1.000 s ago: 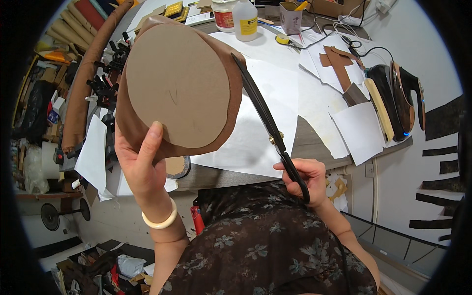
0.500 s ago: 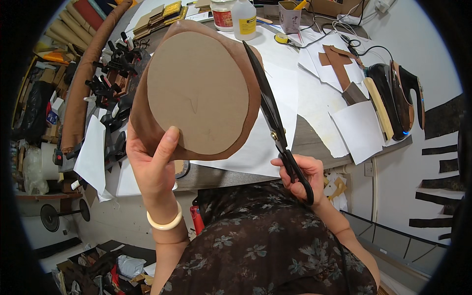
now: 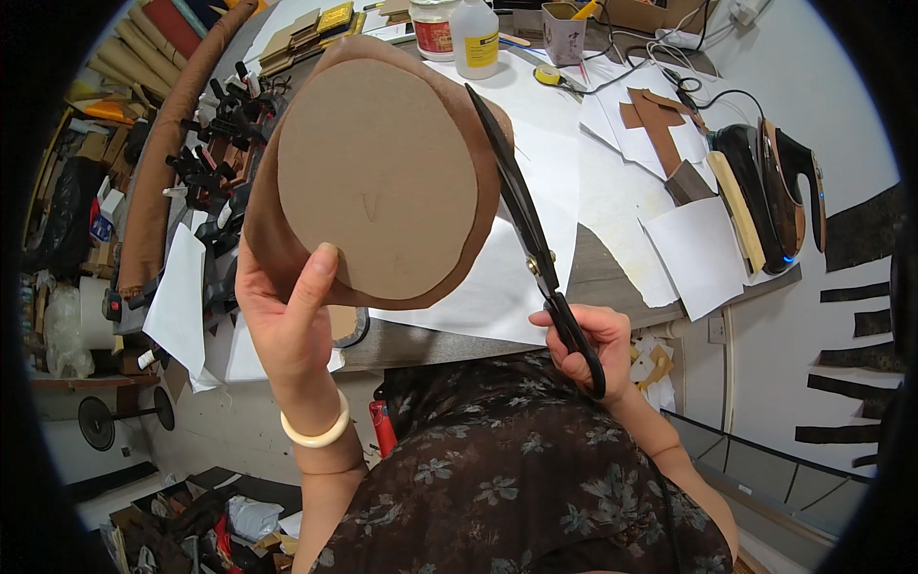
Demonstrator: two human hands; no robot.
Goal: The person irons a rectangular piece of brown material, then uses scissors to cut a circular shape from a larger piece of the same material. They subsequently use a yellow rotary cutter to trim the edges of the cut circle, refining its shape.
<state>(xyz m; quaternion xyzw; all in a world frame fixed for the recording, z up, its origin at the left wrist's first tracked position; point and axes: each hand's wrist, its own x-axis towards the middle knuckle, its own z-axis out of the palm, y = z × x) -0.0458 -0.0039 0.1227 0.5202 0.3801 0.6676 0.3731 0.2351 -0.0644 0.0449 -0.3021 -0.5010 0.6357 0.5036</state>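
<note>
Brown leather piece (image 3: 287, 258) with an oval card template (image 3: 378, 177) laid on it was held up over the bench (image 3: 612, 273). Left hand (image 3: 287, 320) gripped its lower edge, grip closed, thumb pressed on the template face. Right of that, black scissors (image 3: 531, 239) ran along the leather's right edge, blades nearly shut. Right hand (image 3: 593, 344) had its fingers through the handles, grip closed on them. Paper sheets, bottles (image 3: 475, 38) and an iron (image 3: 775, 191) lay on the bench further right.
</note>
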